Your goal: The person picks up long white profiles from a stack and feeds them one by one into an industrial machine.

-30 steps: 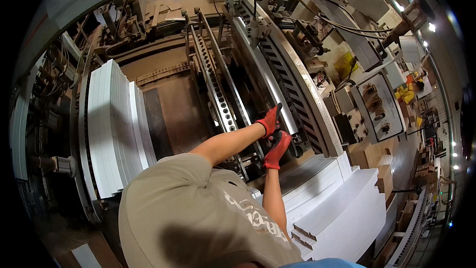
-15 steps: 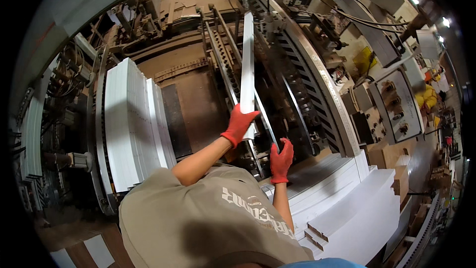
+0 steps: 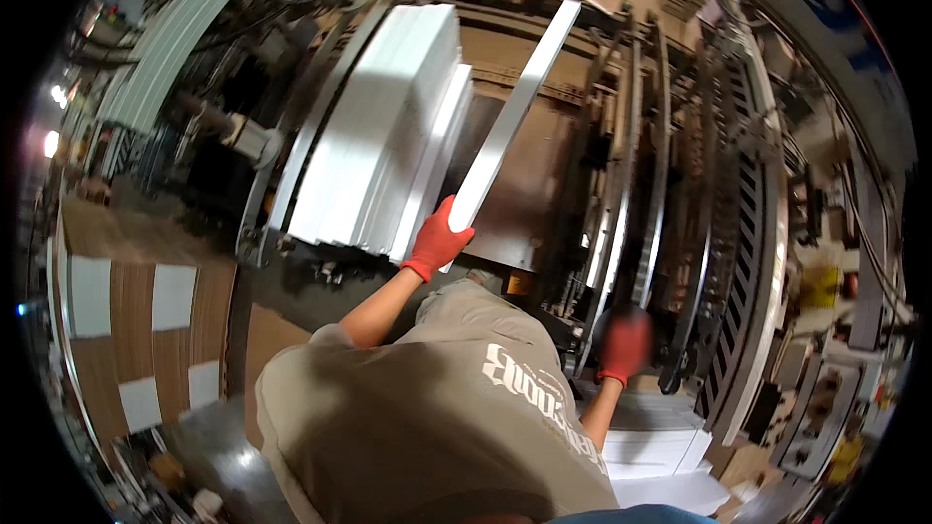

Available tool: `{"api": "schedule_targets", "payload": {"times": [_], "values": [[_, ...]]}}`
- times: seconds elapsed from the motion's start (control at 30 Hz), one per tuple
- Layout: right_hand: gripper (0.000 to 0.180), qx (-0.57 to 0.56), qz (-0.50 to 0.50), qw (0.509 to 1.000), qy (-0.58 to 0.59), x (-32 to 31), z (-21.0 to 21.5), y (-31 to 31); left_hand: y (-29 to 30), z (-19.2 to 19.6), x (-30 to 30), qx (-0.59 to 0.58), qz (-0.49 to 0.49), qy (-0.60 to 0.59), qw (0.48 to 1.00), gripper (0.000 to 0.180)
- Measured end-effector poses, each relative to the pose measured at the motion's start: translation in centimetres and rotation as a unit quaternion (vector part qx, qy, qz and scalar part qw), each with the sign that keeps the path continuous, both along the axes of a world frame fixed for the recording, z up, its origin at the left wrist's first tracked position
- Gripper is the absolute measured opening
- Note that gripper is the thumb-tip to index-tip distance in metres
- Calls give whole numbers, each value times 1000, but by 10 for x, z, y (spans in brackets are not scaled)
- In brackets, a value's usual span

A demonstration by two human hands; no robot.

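- The left hand point(image 3: 440, 239), in a red glove, is closed around a long white strip point(image 3: 515, 124), with the fingers wrapped about its near end
- From that grip, the white strip reaches away from the person, slanting up and to the right, its far end well apart from the hand
- The white strip passes above the brown panel point(image 3: 529, 189), between the stack of white boards point(image 3: 374, 136) on its left and the metal rails point(image 3: 652, 213) on its right
- The left hand is just beside the near end of the stack; whether it touches the boards, I cannot tell
- The right hand point(image 3: 627, 342), also red-gloved, is near the close end of the metal rails and well apart from the white strip; it is blurred, so I cannot tell how far its fingers are spread or whether it holds anything
- Half a second ago, the white strip was over the metal rails; now it has come left, close to the stack, in the same hand
- The right hand showed sharply then, apart from the strip as now
- The view has turned, and more of the patterned brown and white boards point(image 3: 131, 330) shows at the left
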State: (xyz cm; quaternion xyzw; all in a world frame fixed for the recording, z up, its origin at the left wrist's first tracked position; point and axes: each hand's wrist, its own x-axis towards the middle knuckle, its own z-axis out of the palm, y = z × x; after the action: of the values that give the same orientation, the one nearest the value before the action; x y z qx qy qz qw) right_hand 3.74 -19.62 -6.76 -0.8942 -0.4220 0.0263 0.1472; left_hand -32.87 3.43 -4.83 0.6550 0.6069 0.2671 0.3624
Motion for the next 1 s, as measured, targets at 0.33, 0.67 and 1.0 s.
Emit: {"api": "schedule_targets", "payload": {"times": [0.33,0.67,1.0], "values": [[27,-5,16,999,-35,1,-1,8,2,-75,-65,-117,139,149,972,56],[40,-39,-81,993,73,-18,31,20,-13,-100,-107,-157,96,98,978,58],[30,0,-37,999,23,-13,21,17,-97,-104,-149,-256,71,196,944,65]]}}
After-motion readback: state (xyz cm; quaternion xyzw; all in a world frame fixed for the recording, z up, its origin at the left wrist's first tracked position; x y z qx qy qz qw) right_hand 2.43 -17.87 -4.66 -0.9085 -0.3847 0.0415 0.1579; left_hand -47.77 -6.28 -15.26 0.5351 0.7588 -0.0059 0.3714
